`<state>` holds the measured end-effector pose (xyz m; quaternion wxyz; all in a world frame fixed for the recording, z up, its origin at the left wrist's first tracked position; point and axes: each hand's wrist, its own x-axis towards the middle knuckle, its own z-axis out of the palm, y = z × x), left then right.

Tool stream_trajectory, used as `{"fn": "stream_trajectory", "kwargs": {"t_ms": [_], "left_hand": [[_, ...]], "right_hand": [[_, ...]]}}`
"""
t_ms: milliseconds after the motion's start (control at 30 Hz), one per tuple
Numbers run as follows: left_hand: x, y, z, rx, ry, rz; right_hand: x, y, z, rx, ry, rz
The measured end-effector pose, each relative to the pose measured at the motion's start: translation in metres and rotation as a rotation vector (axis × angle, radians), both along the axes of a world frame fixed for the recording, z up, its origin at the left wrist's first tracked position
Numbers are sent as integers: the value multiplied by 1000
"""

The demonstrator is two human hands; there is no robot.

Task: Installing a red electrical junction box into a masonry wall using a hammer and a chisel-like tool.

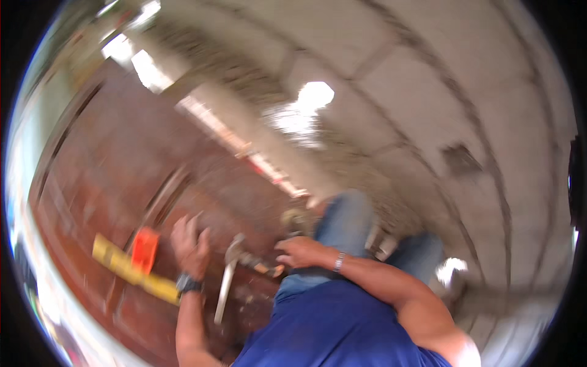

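Note:
My left hand (191,248) is open, its fingers spread over a reddish-brown panelled wooden door (226,174) lying flat. A claw hammer (227,281) with a pale handle lies just right of it. Left of that hand are an orange plastic piece (145,251) and a long yellow bar (122,263), perhaps a level. My right hand (304,252) is by my thigh near the door's edge, fingers apart, with nothing visible in it. Close to its fingertips lies a slim tool with an orange end (262,265). Blur hides whether either hand touches the door.
A small round yellowish thing (295,219) sits by the door's edge, beyond my right hand. Along that edge runs a pale, chipped strip (244,150). Large grey slabs with dark joints (422,104) extend to the right, with bright light patches (315,96).

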<state>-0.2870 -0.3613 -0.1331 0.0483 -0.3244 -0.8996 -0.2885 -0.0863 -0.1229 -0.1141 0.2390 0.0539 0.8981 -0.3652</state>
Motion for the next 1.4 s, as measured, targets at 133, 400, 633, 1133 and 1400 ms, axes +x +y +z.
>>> {"fn": "stream_trajectory", "kwargs": {"t_ms": [133,400,633,1133,1400], "left_hand": [[1,-20,-32,-320,-3,55],[7,-19,-41,-443,-7,-36],[-4,-38,-49,-419,88,-78],[-2,-17,-12,-446,186,-24],[-6,-34,-21,-384,230,-38]], "right_hand": [[10,30,41,126,58,-195],[101,115,121,384,63,-579],[145,135,167,531,-20,-683],[150,136,169,709,-205,-537],[126,133,243,820,-451,-628]]}}
